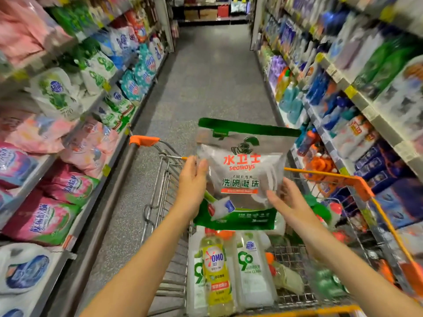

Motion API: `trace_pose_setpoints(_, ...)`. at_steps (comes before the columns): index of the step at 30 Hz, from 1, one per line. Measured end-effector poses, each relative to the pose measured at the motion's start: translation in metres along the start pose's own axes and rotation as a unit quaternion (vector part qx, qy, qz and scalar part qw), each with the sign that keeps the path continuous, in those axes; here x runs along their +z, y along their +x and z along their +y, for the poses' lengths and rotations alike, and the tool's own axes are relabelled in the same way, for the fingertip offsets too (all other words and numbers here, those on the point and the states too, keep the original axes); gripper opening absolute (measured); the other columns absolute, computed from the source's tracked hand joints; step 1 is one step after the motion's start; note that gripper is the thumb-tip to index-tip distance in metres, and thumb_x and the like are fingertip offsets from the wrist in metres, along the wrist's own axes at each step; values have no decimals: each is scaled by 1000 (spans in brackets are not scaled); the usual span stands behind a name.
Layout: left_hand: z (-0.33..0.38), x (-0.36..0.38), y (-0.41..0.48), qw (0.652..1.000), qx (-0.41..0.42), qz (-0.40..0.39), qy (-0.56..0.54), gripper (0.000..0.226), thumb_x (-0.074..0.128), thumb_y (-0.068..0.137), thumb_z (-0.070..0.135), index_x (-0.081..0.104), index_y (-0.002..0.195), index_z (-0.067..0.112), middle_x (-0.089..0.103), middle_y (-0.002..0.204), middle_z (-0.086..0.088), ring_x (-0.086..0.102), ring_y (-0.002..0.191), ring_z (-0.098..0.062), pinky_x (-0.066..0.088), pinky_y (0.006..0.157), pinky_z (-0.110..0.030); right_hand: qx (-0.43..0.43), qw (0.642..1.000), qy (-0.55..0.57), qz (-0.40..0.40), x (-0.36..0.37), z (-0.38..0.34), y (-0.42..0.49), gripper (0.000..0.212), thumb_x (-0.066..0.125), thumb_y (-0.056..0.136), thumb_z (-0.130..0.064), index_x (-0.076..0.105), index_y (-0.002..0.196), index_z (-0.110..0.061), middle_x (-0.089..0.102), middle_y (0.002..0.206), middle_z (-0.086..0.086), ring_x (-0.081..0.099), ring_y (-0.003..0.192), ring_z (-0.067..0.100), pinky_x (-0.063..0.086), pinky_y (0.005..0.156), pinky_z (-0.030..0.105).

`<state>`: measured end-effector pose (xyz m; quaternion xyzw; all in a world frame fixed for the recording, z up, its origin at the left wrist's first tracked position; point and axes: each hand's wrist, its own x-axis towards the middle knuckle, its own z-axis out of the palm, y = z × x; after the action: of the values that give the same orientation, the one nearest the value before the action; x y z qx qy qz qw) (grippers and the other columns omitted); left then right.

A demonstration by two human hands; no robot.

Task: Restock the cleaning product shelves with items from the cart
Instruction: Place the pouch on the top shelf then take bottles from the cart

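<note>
Head view: a pouch [240, 175] is held upright above the cart [332, 176], label facing the person, likely to match it to the shelves [366, 109]. Left grip [192, 181] clasps its edge; right grip [289, 202] pinches its lower corner.

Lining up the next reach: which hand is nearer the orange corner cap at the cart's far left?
Left. The left hand grips the pouch's left edge, just down and right of the corner cap; the right hand holds the opposite edge.
</note>
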<state>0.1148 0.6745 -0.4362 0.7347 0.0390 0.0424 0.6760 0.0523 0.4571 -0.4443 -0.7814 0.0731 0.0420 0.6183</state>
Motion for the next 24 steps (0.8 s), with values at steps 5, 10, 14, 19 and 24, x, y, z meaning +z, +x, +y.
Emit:
trace_pose_setpoints(5, 57, 39, -35, 992, -26, -73, -99, 25, 43, 102, 22, 49, 106, -2, 63, 84, -9, 58, 69, -20, 47, 61, -30, -58, 979, 182, 74, -44, -12, -38, 48, 65, 76, -49, 47, 120, -47, 62, 125, -5, 58, 118, 16, 42, 103, 39)
trace_pose_setpoints(10, 84, 81, -79, 988, 25, -120, -90, 25, 48, 99, 29, 49, 102, 4, 58, 88, -18, 59, 76, -22, 51, 71, -43, -142, 967, 137, 160, -87, -17, -86, 15, 57, 93, -32, 62, 105, -25, 69, 90, -20, 61, 84, 3, 48, 74, 17)
trace_pose_setpoints(14, 111, 117, -114, 979, 67, -168, -96, 22, 57, 91, 38, 52, 100, 18, 65, 105, -13, 62, 95, -25, 51, 86, -43, -179, 949, 110, 234, -134, -23, -132, 5, 59, 96, -24, 60, 92, -27, 61, 74, -21, 50, 68, -5, 39, 61, 15)
trace_pose_setpoints(19, 129, 174, -172, 949, 92, -300, -30, 63, 67, 72, 44, 49, 123, 13, 68, 102, 5, 66, 95, -11, 53, 78, -20, -190, 927, 108, 305, -201, -39, -193, 8, 56, 96, -22, 61, 92, -26, 62, 71, -19, 50, 65, -5, 39, 62, 16)
trace_pose_setpoints(24, 153, 257, -208, 942, 144, -300, -50, 88, 74, 66, 67, 48, 133, 16, 65, 122, -3, 63, 111, -17, 50, 97, -38, -176, 910, 62, 371, -267, -56, -252, 52, 59, 74, -74, 61, 101, -30, 70, 100, -4, 64, 96, 18, 49, 92, 52)
